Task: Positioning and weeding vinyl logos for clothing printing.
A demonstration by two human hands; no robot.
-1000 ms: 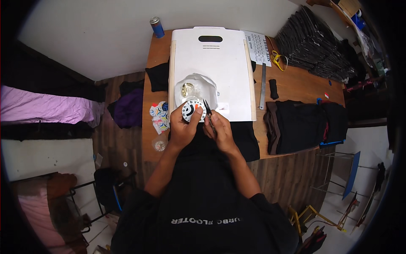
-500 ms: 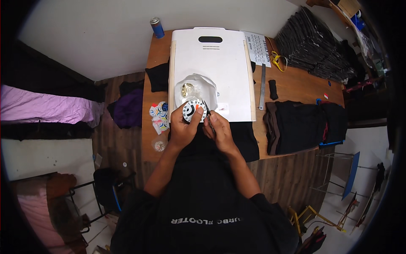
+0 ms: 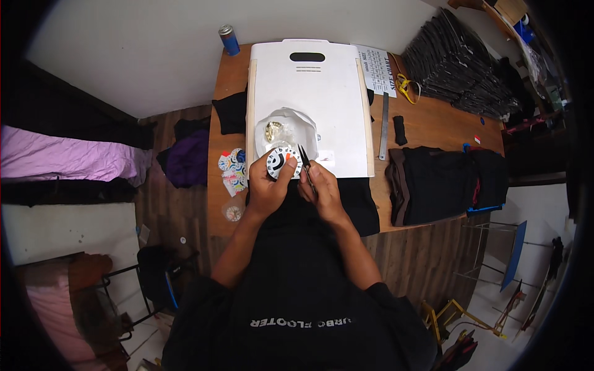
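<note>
My left hand [image 3: 267, 188] pinches a round white piece [image 3: 276, 162] with dark and orange print, the thumb lying across its front. In my right hand [image 3: 326, 193] is a small dark pair of scissors [image 3: 303, 156], blades pointing up and away from me beside the disc's right edge. Both hands are over the near edge of a white board [image 3: 340, 105]. Just beyond the disc, a crumpled translucent bag [image 3: 297, 120] sits on the board, with a gold-coloured round thing [image 3: 273, 131] in it. The scissors' handles are mostly hidden by my fingers.
Colourful round cutouts [image 3: 234, 170] lie left of the board on the wooden table [image 3: 218, 148]. A can [image 3: 229, 41] stands at the far left corner. To the right are a metal ruler [image 3: 384, 127], folded dark clothes [image 3: 430, 185] and stacked black packages [image 3: 455, 65].
The scissors' blades have shifted slightly away from the disc's edge and show more plainly. The disc has turned a little in my left hand.
</note>
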